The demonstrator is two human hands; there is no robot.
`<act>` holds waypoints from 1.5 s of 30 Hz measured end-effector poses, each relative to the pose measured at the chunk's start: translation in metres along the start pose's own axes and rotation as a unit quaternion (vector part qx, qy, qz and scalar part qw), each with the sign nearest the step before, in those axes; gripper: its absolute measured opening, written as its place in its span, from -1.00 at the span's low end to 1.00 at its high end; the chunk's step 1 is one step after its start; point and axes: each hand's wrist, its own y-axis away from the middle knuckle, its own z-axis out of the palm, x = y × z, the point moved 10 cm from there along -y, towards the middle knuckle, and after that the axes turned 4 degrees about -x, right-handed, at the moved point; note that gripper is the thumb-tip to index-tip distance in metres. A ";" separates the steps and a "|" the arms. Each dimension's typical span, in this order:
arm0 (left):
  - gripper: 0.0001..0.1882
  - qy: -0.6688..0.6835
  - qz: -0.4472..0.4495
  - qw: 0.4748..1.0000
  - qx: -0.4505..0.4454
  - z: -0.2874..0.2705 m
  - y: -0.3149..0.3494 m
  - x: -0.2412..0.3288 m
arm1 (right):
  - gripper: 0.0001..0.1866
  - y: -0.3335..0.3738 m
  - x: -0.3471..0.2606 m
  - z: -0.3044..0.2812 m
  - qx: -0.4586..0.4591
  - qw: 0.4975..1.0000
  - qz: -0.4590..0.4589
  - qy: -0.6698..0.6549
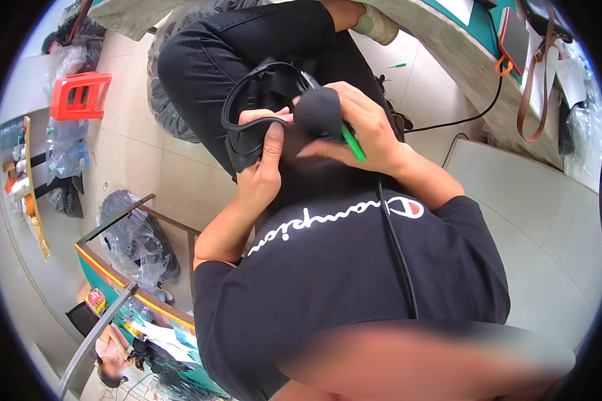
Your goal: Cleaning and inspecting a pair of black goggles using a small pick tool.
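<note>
A black bra (318,115), with a rounded cup and a looped band, is held up over my lap. My left hand (264,157) is closed on its left part, the thumb pressing the edge from above. My right hand (364,130) grips a slim green-handled tool (352,142) and touches the cup with its fingers. A metallic piece shows above the cup, perhaps the tool's far end. The cup hides the middle of the tool, so its exact kind cannot be told.
A red plastic stool (80,95) stands at the left. Plastic-wrapped bundles (137,237) lie beside a green-topped table (114,281), with another person beyond. A worktable (435,50) holds a strap (538,93). A small green object (396,65) lies on the floor.
</note>
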 end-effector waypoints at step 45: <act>-0.84 0.248 -0.052 0.967 -0.028 0.008 0.001 -0.006 | -0.65 -0.004 0.019 -0.019 -0.079 0.994 0.032 -0.071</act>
